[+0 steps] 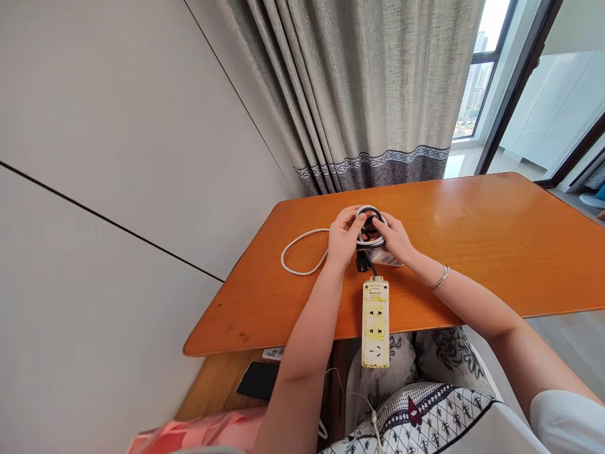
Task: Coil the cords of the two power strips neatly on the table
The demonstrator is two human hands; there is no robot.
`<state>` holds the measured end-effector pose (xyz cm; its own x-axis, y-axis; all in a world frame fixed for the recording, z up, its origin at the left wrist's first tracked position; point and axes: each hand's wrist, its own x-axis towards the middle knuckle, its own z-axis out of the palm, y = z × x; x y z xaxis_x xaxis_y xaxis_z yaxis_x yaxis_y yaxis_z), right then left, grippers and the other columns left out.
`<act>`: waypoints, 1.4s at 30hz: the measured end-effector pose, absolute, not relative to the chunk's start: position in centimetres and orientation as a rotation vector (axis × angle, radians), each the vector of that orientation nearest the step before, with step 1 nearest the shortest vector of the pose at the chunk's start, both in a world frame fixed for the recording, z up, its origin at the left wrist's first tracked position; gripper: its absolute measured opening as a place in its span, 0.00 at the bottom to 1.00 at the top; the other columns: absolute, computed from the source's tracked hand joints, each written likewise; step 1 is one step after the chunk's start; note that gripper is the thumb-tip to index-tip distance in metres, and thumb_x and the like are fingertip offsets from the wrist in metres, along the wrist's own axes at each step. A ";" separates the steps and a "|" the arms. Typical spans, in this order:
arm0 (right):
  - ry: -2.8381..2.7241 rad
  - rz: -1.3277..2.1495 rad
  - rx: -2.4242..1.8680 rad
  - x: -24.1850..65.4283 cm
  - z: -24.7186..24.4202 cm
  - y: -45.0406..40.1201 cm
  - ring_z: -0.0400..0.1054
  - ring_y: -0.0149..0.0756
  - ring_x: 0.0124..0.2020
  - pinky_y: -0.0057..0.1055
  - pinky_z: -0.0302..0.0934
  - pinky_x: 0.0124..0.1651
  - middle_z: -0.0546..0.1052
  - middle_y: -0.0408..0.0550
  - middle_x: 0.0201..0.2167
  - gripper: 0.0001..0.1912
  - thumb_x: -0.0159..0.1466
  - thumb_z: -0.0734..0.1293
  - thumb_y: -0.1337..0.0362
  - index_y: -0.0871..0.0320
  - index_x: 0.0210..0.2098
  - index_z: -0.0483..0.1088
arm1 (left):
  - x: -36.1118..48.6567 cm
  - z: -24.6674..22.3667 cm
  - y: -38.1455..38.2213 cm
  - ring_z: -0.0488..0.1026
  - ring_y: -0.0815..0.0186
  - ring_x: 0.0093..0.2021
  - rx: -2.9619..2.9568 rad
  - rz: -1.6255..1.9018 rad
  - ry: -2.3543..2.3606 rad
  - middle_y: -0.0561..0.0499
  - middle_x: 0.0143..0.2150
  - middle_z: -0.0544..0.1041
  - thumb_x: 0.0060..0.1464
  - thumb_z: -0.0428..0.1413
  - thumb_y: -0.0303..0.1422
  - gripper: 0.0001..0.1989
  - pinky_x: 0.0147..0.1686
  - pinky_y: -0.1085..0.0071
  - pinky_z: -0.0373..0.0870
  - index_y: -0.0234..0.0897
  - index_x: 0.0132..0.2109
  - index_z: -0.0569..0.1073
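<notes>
Both hands hold a coiled bundle of black and white cable (371,242) above the orange-brown table (472,252). My left hand (344,236) wraps the bundle's left side, thumb pressed on it. My right hand (393,234) grips its right side, thumb and fingers closed. A yellowed white power strip (375,325) with several sockets lies below the hands, its lower end past the table's front edge. A black plug (363,261) shows beside its cord. Behind my right hand sits a white object (386,257), partly covered. A white cable loop (305,236) rests on the table to the left.
A grey curtain (378,94) hangs behind the table, with a white wall (118,126) at the left. Below the front edge are a black phone-like object (258,380) and a pink bag-like item (212,430). My patterned clothing is close to that edge.
</notes>
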<state>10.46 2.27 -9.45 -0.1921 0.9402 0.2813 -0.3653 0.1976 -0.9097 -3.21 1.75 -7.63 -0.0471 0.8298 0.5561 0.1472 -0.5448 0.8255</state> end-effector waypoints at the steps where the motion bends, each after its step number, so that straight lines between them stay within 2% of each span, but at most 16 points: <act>1: -1.178 1.342 -0.653 10.7 -9.2 2.5 0.74 0.34 0.29 0.31 0.73 0.34 0.79 0.43 0.32 0.26 0.52 0.75 0.41 0.55 0.39 0.72 | -3.6 -7.7 2.2 0.78 0.58 0.51 1.667 1.634 1.005 0.43 0.51 0.80 0.59 0.56 0.52 0.21 0.52 0.61 0.76 0.38 0.42 0.80; 4: -1.037 1.312 -0.685 12.0 -8.1 3.2 0.73 0.34 0.27 0.28 0.68 0.24 0.78 0.43 0.29 0.24 0.53 0.75 0.42 0.55 0.34 0.69 | -5.5 -8.3 3.9 0.77 0.56 0.57 1.629 1.579 0.962 0.42 0.58 0.79 0.61 0.48 0.42 0.20 0.62 0.55 0.69 0.38 0.51 0.77; 7: -0.930 1.216 -0.708 14.0 -6.7 4.0 0.69 0.29 0.22 0.25 0.61 0.19 0.76 0.42 0.28 0.20 0.58 0.73 0.46 0.56 0.32 0.68 | -7.6 -9.5 5.4 0.70 0.53 0.65 1.778 1.282 1.190 0.40 0.64 0.74 0.50 0.51 0.31 0.28 0.67 0.53 0.64 0.36 0.59 0.73; 10: -0.864 1.150 -0.691 15.9 -5.5 4.5 0.65 0.26 0.19 0.24 0.60 0.18 0.75 0.40 0.27 0.15 0.62 0.70 0.51 0.56 0.32 0.67 | -8.6 -11.2 6.0 0.61 0.49 0.72 1.966 0.790 1.500 0.38 0.71 0.66 0.48 0.54 0.27 0.36 0.71 0.47 0.54 0.36 0.66 0.66; 13: -0.799 1.123 -0.643 17.2 -4.7 4.8 0.65 0.25 0.19 0.23 0.60 0.18 0.74 0.39 0.27 0.14 0.64 0.70 0.52 0.55 0.33 0.67 | -8.9 -12.5 6.1 0.50 0.44 0.76 2.068 0.458 1.850 0.36 0.75 0.57 0.52 0.57 0.28 0.36 0.72 0.38 0.41 0.39 0.69 0.62; 14: -0.775 1.120 -0.626 17.5 -4.5 4.9 0.65 0.25 0.19 0.23 0.61 0.18 0.74 0.39 0.27 0.14 0.64 0.70 0.53 0.55 0.33 0.67 | -9.1 -12.8 6.1 0.49 0.44 0.76 2.056 0.418 1.942 0.35 0.75 0.57 0.54 0.57 0.29 0.35 0.71 0.38 0.43 0.39 0.69 0.62; 17: -0.711 1.137 -0.607 17.6 -4.5 5.1 0.65 0.25 0.19 0.23 0.60 0.17 0.74 0.39 0.26 0.13 0.64 0.70 0.53 0.55 0.33 0.66 | -9.8 -13.0 6.2 0.61 0.44 0.70 1.988 0.420 2.066 0.32 0.68 0.66 0.61 0.53 0.30 0.25 0.67 0.44 0.55 0.37 0.64 0.65; 21: -0.705 1.196 -0.625 16.6 -5.0 5.1 0.65 0.25 0.19 0.23 0.61 0.18 0.72 0.38 0.25 0.16 0.64 0.70 0.51 0.55 0.32 0.64 | -10.4 -12.7 6.4 0.67 0.40 0.65 1.946 0.482 2.111 0.31 0.60 0.73 0.62 0.53 0.31 0.14 0.66 0.37 0.52 0.37 0.54 0.71; 26: -0.715 1.233 -0.680 13.9 -5.8 4.7 0.72 0.29 0.26 0.25 0.67 0.24 0.75 0.39 0.30 0.16 0.63 0.70 0.49 0.53 0.35 0.65 | -8.7 -12.3 6.8 0.69 0.46 0.64 1.826 0.718 2.051 0.29 0.61 0.72 0.66 0.47 0.33 0.19 0.61 0.48 0.65 0.33 0.61 0.66; 28: -0.680 1.246 -0.695 12.5 -6.1 4.8 0.73 0.30 0.29 0.25 0.69 0.26 0.75 0.39 0.31 0.14 0.64 0.69 0.50 0.52 0.36 0.65 | -7.4 -12.1 6.8 0.71 0.52 0.62 1.785 0.817 2.003 0.34 0.61 0.73 0.67 0.45 0.34 0.20 0.60 0.53 0.69 0.34 0.63 0.63; 30: -0.627 1.239 -0.695 11.3 -6.6 5.1 0.74 0.30 0.30 0.26 0.70 0.28 0.75 0.39 0.32 0.13 0.65 0.68 0.51 0.52 0.37 0.65 | -6.2 -11.7 6.6 0.77 0.56 0.55 1.720 0.892 1.891 0.39 0.58 0.77 0.67 0.42 0.35 0.22 0.54 0.57 0.74 0.36 0.65 0.62; 31: -0.593 1.229 -0.694 10.8 -6.9 5.5 0.74 0.30 0.31 0.26 0.70 0.29 0.75 0.39 0.32 0.12 0.65 0.67 0.52 0.52 0.37 0.64 | -5.8 -11.5 6.4 0.79 0.58 0.52 1.657 0.948 1.782 0.41 0.57 0.78 0.67 0.40 0.35 0.23 0.52 0.58 0.76 0.37 0.66 0.62; 33: -0.508 1.205 -0.701 10.1 -7.5 6.3 0.75 0.30 0.31 0.26 0.70 0.30 0.74 0.39 0.32 0.11 0.66 0.66 0.53 0.51 0.36 0.62 | -5.4 -11.0 5.9 0.79 0.59 0.53 1.471 1.102 1.435 0.43 0.60 0.77 0.66 0.38 0.36 0.26 0.54 0.57 0.75 0.39 0.67 0.62; 36: -0.363 1.187 -0.757 9.9 -8.5 7.6 0.75 0.29 0.29 0.26 0.70 0.30 0.72 0.37 0.30 0.08 0.66 0.64 0.57 0.51 0.36 0.61 | -5.6 -10.5 5.0 0.70 0.57 0.66 1.387 1.125 1.069 0.46 0.69 0.68 0.61 0.46 0.41 0.30 0.66 0.57 0.66 0.41 0.68 0.63; 39: -0.275 1.190 -0.811 10.3 -9.5 8.8 0.72 0.28 0.25 0.25 0.67 0.25 0.69 0.34 0.27 0.07 0.65 0.65 0.61 0.51 0.37 0.60 | -5.2 -10.7 4.2 0.60 0.51 0.72 1.534 0.873 1.087 0.41 0.74 0.60 0.47 0.63 0.45 0.49 0.70 0.56 0.59 0.40 0.73 0.55; 42: -0.302 1.298 -0.803 11.0 -10.2 9.8 0.70 0.27 0.22 0.25 0.67 0.26 0.68 0.33 0.24 0.10 0.63 0.68 0.63 0.51 0.36 0.59 | -3.9 -11.4 3.6 0.59 0.45 0.72 1.666 0.715 1.337 0.32 0.74 0.56 0.34 0.72 0.43 0.65 0.70 0.52 0.56 0.36 0.74 0.48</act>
<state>10.99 9.80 -10.15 0.2775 0.9329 -0.2297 -0.7353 0.0523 -0.6757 -3.87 3.57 -11.36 0.2615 0.9620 -0.0784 0.4695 -0.0558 0.8811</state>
